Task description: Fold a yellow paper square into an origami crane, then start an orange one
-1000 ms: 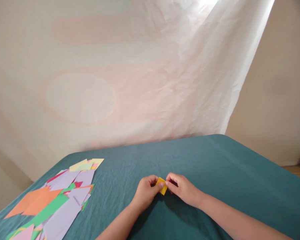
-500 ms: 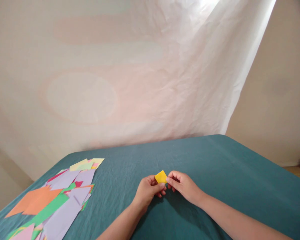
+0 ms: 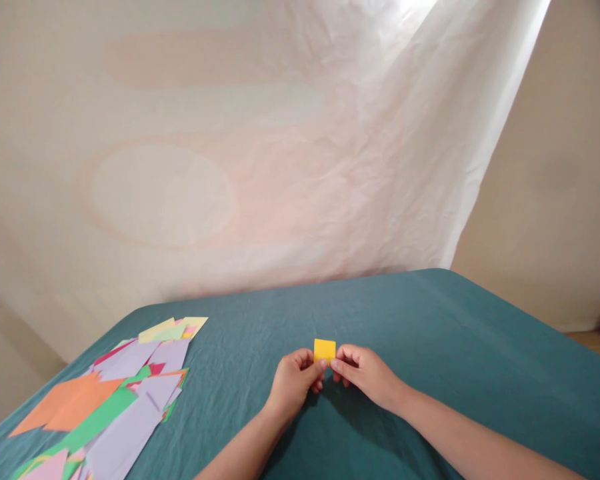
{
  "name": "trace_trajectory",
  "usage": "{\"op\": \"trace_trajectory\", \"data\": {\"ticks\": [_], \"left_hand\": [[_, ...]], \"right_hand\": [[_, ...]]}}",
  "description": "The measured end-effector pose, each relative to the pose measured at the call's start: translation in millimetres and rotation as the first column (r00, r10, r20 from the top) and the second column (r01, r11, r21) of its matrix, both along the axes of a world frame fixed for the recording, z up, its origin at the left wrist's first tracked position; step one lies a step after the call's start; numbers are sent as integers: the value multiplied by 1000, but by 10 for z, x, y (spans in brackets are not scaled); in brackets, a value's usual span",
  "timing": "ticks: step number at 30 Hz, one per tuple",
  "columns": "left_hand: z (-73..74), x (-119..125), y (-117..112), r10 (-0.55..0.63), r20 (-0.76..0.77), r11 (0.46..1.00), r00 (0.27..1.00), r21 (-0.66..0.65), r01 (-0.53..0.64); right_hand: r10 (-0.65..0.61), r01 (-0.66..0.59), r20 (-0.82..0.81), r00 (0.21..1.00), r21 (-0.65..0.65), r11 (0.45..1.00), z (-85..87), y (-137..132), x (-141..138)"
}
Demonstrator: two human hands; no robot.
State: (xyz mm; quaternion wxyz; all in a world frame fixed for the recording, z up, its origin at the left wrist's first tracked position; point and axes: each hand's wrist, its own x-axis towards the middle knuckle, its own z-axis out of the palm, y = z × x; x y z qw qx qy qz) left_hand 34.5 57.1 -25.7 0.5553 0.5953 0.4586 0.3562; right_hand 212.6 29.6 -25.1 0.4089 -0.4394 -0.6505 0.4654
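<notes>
A small yellow square of paper (image 3: 325, 349) is held up above the cloth, between both hands. My left hand (image 3: 296, 379) pinches its lower left corner, thumb in front and fingers behind. At the lower right corner, my right hand (image 3: 364, 371) grips it between thumb and fingertips. The paper's flat face is turned toward me with its top edge nearly level. The fingers behind the paper are partly hidden.
A dark green cloth (image 3: 460, 373) covers the table. On its left lies a loose pile of coloured papers, among them an orange sheet (image 3: 65, 402) and a lilac sheet (image 3: 127, 433). A pale hanging sheet (image 3: 300, 187) stands behind the table.
The yellow paper has turned from a tilted, diamond-like position to nearly square-on. My right fingers have shifted slightly down to its lower right corner. The paper pile has not moved.
</notes>
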Motion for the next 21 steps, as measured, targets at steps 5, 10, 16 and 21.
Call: {"op": "trace_trajectory", "data": {"ticks": [5,10,16,21], "left_hand": [[77,-2,-39,-43,-42,999,998,3,43],[83,-34,-51,-98,-123,994,988,27,102],[58,-54,-57,-145,-203,986,968,55,159],[108,-32,-110,-180,-251,976,951,78,205]], "right_hand": [[-47,47,-3,999,11,999,4,8,-2],[-112,112,-47,993,-2,994,-19,58,53],[-46,41,-82,996,-64,997,-35,60,52],[-15,11,-72,997,-57,998,-76,58,21]]}}
